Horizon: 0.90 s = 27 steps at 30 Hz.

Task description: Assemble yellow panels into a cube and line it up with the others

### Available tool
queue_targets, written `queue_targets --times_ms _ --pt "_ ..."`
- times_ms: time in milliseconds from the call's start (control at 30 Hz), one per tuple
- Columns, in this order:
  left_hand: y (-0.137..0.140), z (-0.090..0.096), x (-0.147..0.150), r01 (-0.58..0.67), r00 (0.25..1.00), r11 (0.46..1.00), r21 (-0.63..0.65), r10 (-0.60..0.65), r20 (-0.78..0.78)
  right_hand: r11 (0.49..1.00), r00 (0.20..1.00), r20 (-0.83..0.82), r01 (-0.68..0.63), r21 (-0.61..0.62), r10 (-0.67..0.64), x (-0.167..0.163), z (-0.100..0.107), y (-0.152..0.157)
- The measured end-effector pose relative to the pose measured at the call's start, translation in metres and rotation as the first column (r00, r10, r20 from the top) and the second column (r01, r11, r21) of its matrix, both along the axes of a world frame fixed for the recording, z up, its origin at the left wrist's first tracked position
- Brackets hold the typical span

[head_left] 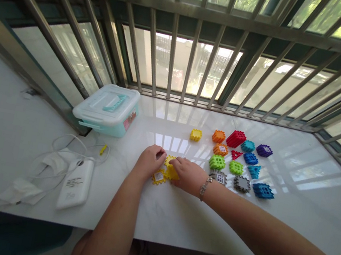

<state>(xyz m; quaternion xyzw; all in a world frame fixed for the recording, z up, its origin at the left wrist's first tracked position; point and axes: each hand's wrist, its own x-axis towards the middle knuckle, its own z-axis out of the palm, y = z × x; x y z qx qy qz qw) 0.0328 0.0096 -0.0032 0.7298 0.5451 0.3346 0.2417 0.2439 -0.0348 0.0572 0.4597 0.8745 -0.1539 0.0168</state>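
In the middle of the table, several yellow toothed building tiles (159, 177) lie close together between my hands. My right hand (190, 175), with a bracelet at its wrist, grips a raised yellow tile (172, 172) between thumb and fingers. On the left, my left hand (150, 160) has its fingers curled in towards the thumb, right beside the upper yellow tile. Whatever its fingertips hold, if anything, is hidden. The tile with a window pattern lies flat below the two hands.
Behind the hands stands a yellow stack (196, 135). Stacks of orange (219, 136), red (236, 139), green (217, 162), grey (242, 184) and blue tiles (263, 190) are at the right. A lidded box (107, 110), a white power bank (76, 184) and cables are leftward. Window bars edge the table.
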Motion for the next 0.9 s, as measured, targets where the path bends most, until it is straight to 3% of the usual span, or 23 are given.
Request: queue_targets --times_ms 200,367,500,667,900 --pt "0.000 0.000 0.000 0.002 1.000 1.000 -0.006 -0.003 -0.005 1.000 0.986 -0.166 0.020 0.008 -0.019 0.023 0.021 0.015" --pt "-0.001 0.001 0.000 -0.010 1.000 0.999 -0.031 0.009 -0.003 0.978 0.976 -0.137 0.184 0.098 -0.170 0.061 0.042 0.071" --pt "-0.001 0.002 0.000 -0.008 1.000 0.999 -0.032 0.008 -0.008 0.972 0.979 -0.054 0.201 0.125 -0.195 0.084 0.051 0.120" --pt "0.000 0.002 0.000 -0.005 1.000 1.000 -0.029 0.005 -0.011 0.973 0.977 -0.001 0.212 0.091 -0.213 0.095 0.053 0.155" --pt "0.000 0.002 0.000 -0.011 1.000 1.000 -0.027 0.011 -0.007 0.978 0.980 0.029 0.197 0.064 -0.199 0.094 0.045 0.169"
